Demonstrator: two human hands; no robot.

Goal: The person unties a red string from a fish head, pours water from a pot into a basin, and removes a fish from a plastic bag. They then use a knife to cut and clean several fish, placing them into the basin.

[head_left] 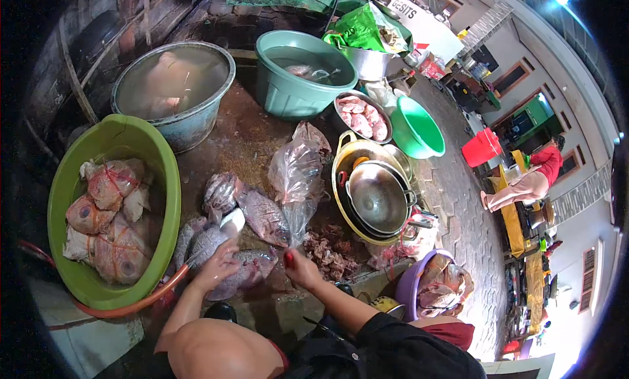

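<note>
Whole dark-scaled fish (262, 216) lie in a loose pile on the wet ground in front of me. My left hand (219, 267) is over the nearest fish (246, 274), its fingers stretched out and apart. Just beyond those fingertips is a smooth white piece (232, 222) whose kind I cannot make out. To the right, my right hand (303, 271) is closed around a small red thing (289, 259), perhaps a handle; the rest of it is hidden. Dark reddish scraps (329, 253) sit beside that hand, below a crumpled clear plastic bag (295, 172).
At left stands a green basin (169, 182) of tied fish heads. Behind are a grey tub (196, 127) and a teal tub (298, 104) with water. Stacked pans (377, 199) and a purple basin (409, 287) flank my right side. Farther off, a person (544, 166) sits.
</note>
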